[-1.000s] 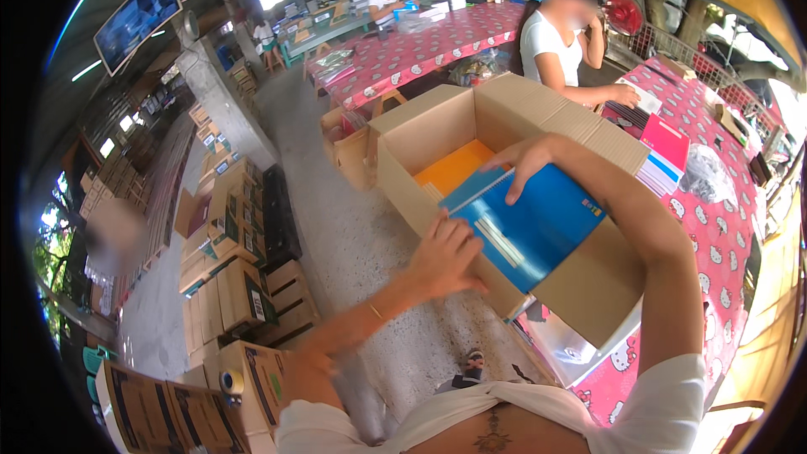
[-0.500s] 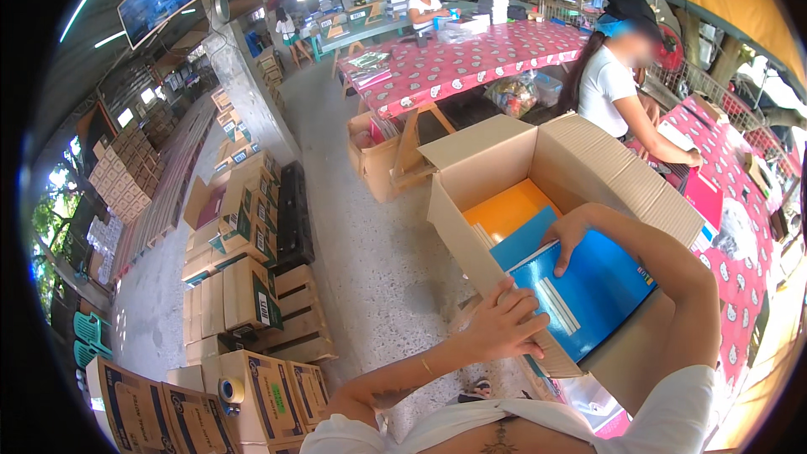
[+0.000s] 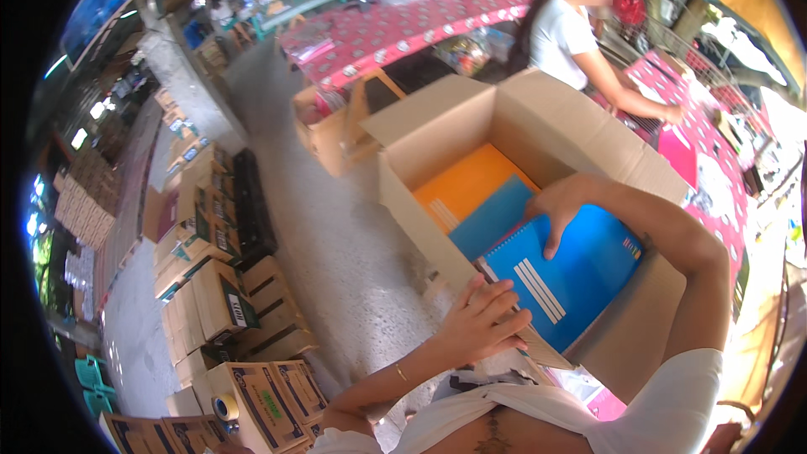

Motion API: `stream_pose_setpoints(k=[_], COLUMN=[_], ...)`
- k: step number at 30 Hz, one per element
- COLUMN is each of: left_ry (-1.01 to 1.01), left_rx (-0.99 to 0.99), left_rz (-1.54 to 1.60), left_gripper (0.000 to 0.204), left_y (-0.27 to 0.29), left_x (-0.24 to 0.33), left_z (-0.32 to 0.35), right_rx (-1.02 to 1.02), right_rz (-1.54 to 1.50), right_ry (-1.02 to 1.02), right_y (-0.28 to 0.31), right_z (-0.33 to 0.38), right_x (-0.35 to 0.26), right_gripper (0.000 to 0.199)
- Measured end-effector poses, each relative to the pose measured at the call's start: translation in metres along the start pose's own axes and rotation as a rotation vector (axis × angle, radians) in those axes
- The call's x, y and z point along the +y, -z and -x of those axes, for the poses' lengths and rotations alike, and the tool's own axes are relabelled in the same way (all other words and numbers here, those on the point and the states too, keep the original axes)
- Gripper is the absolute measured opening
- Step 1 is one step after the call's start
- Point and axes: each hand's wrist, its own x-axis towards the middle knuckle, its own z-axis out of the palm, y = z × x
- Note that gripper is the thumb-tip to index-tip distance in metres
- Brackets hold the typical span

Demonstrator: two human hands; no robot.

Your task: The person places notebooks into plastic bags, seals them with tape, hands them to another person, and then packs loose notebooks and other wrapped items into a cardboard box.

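A cardboard box (image 3: pixel 437 113) stands in front of me with its flaps up. Inside it lie an orange notebook (image 3: pixel 471 181) and a blue notebook (image 3: pixel 496 214) partly under my right arm's reach. My right hand (image 3: pixel 561 208) grips a glossy blue spiral notebook (image 3: pixel 580 265) with white stripes, thumb on its cover and fingers hidden behind its far edge. That notebook lies tilted at the box's near side; whether more are beneath it I cannot tell. My left hand (image 3: pixel 483 319) holds the near left edge of the box, fingers laid over the rim.
A co-worker (image 3: pixel 559 34) handles pink items at a red patterned table (image 3: pixel 731 193) on the right. Another long patterned table (image 3: pixel 403 29) stands ahead. Stacked cartons (image 3: pixel 210 286) on pallets line the left, with a tape roll (image 3: pixel 225 408) on a nearer carton.
The view has swung, so the box and surroundings sit further left. Both hands keep their holds; the blue spiral notebook has shifted only slightly in the box.
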Motion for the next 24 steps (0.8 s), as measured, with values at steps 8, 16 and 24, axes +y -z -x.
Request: stream_pose_setpoints(k=[8,16,24], left_ry=[-0.060,-0.068,-0.109], left_rx=[0.041,0.183,0.182], left_rz=[-0.132,-0.037,-0.001], left_gripper=[0.032,0.049,0.052], left_y=[-0.012,-0.028,-0.026], left_x=[-0.013,-0.023,-0.027], left_z=[0.004,0.007,0.010], right_rx=[0.177,0.158,0.025], right_rz=[0.158,0.229,0.288], right_ry=[-0.150,-0.016,-0.006], right_y=[0.018,0.033,0.033], right_z=[0.060,0.074,0.057], right_x=[-0.051,-0.045,-0.041], right_gripper=[0.082,0.074,0.072])
